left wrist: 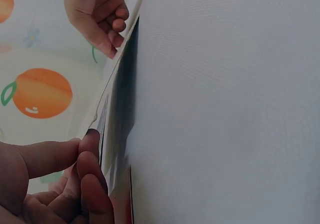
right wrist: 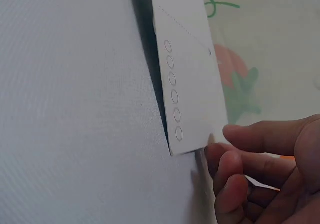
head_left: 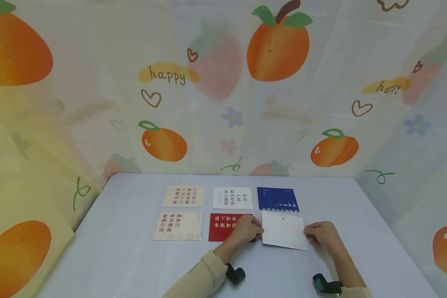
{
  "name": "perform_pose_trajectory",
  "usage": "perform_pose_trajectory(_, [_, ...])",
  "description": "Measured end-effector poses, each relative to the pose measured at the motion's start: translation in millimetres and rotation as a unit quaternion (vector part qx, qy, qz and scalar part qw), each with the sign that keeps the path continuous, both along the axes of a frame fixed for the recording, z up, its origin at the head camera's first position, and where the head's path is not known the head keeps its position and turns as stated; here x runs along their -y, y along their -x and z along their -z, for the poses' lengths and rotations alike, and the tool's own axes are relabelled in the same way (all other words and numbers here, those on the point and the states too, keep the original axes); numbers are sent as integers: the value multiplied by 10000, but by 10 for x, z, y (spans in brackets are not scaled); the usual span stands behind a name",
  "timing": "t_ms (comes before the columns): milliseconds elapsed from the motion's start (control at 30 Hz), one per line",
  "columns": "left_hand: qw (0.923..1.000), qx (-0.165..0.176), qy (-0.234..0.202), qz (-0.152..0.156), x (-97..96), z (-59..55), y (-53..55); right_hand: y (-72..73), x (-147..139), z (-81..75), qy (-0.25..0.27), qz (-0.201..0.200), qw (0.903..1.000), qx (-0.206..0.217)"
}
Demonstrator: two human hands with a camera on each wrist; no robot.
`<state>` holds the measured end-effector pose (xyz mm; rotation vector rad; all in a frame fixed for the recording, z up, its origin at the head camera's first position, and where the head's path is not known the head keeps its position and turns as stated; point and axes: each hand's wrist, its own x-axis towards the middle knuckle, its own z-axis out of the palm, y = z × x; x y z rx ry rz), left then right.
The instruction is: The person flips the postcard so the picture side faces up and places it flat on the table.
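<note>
A white postcard (head_left: 284, 230), its plain printed back up, is tilted a little above the table. In the right wrist view that card (right wrist: 187, 84) shows a column of ovals and a dotted line. My left hand (head_left: 248, 228) pinches its left edge between thumb and fingers, reaching over a red postcard (head_left: 217, 232) that it partly covers. At the opposite edge, my right hand (head_left: 324, 235) holds the card near a corner with thumb and index finger. Behind the white card lies a dark blue postcard (head_left: 278, 199).
Left of the blue card are a white postcard with dark writing (head_left: 232, 198) and a beige one (head_left: 183, 196). A cream postcard (head_left: 178, 226) lies left of the red card. The white-covered table (head_left: 108, 256) meets a fruit-printed cloth (head_left: 216, 124) at the back.
</note>
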<state>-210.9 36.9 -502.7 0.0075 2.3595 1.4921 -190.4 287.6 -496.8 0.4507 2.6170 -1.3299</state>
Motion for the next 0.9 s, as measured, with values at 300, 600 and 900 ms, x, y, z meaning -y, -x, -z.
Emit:
perform_pose_trajectory(300, [9993,-284,94,-212,-8,-40,-10,-8,-46,-8,659,334,9972,-56])
perform_pose_trajectory(600, [9981,-504,-120,-329,16,-72,6,-1,-86,-63,942,310,9946,-296])
perform_pose_trajectory(900, [9962,-581,-455,-465,40,-90,31,-11,-76,-138,1417,407,9880,-457])
